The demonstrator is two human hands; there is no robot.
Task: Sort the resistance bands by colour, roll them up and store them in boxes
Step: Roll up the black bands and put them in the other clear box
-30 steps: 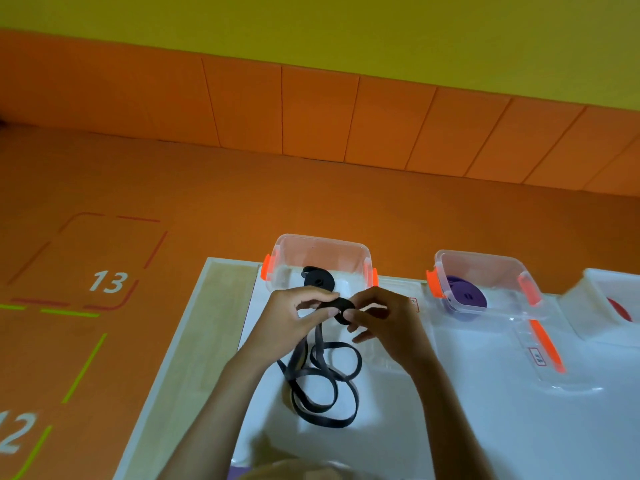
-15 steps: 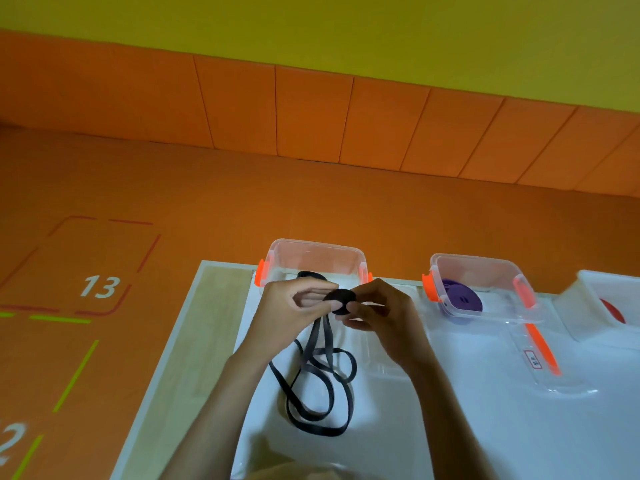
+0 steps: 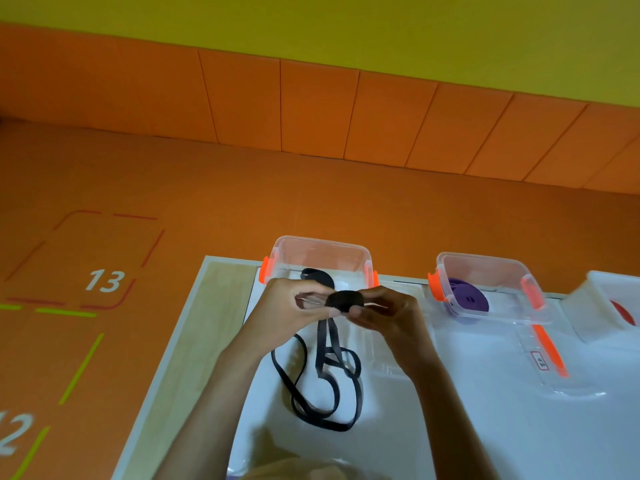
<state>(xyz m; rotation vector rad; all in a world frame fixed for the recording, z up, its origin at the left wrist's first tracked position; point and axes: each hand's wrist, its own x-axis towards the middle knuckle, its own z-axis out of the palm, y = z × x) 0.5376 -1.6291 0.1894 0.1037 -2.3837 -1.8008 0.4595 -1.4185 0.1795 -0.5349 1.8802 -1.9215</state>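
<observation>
My left hand (image 3: 291, 311) and my right hand (image 3: 388, 315) pinch a small roll of black resistance band (image 3: 344, 300) between them, just in front of a clear box (image 3: 322, 249) with orange clips. The band's loose tail (image 3: 323, 386) hangs down and lies in loops on the white table. Inside that box another rolled black band (image 3: 317, 276) shows behind my fingers. A second clear box (image 3: 481, 268) to the right holds a rolled purple band (image 3: 467, 299).
A white bin (image 3: 602, 299) with something red (image 3: 623, 311) in it sits at the far right. A clear lid with an orange clip (image 3: 549, 344) lies in front of the purple box. The table's wooden left edge (image 3: 194, 327) borders an orange floor marked with numbers.
The roll between my fingers has grown slightly and the loose loops on the table have shortened. Both hands stay in front of the left box.
</observation>
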